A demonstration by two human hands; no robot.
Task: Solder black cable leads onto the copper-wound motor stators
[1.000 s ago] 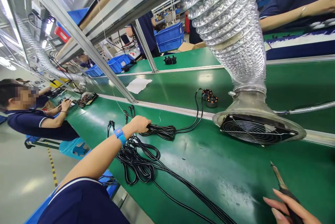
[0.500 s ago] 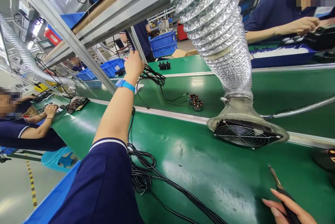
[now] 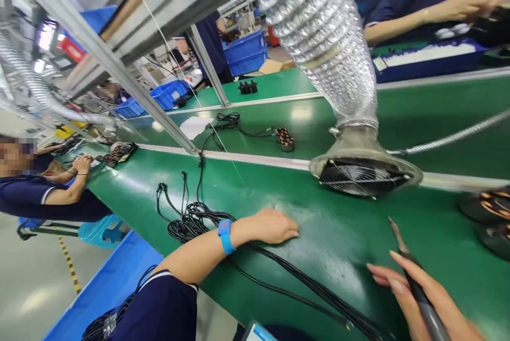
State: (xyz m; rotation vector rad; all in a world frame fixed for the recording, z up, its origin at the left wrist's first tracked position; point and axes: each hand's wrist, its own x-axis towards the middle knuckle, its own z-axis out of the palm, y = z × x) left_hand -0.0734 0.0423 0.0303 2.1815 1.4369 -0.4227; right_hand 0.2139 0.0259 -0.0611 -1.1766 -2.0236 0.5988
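Note:
My right hand [image 3: 422,293] grips a soldering iron [image 3: 416,282] by its dark handle, with the metal tip pointing up and away over the green bench. My left hand [image 3: 274,226], a blue band at its wrist, is low over the bench with curled fingers; their inner side is hidden. A bundle of black cables [image 3: 191,221] lies beside and under that forearm, its long ends [image 3: 303,280] running towards the bench's near edge. Beyond the pale strip, one coiled black cable [image 3: 227,120] leads to copper-wound stators [image 3: 285,139].
A fume hood with a fan grille [image 3: 362,176] hangs from a silver duct [image 3: 319,33]. More copper-wound parts [image 3: 494,205] sit at right. A thin pale strand [image 3: 179,67] dangles ahead. A blue bin [image 3: 115,280] stands at lower left. Other people work at left and far right.
My left hand has come back from the far strip to the near bench, leaving the coiled cable lying there. My right hand still holds the soldering iron. The view has shifted slightly.

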